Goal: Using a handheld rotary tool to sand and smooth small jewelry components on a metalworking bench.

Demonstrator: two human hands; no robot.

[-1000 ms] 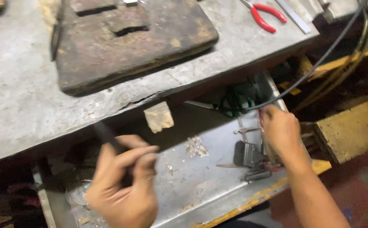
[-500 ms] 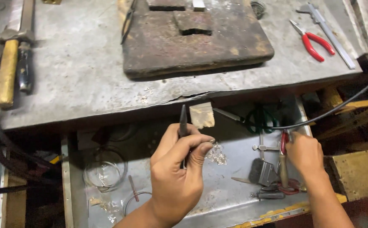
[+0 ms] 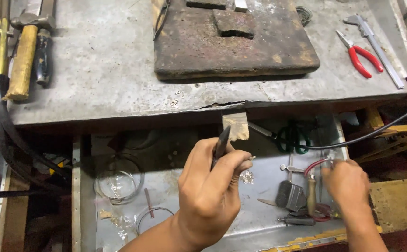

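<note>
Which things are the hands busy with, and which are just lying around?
In use:
left hand gripping a dark tool
right hand at the red-handled tool in the drawer

Lying about:
hammer
rusty block
red pliers
caliper
green scissors
brush
</note>
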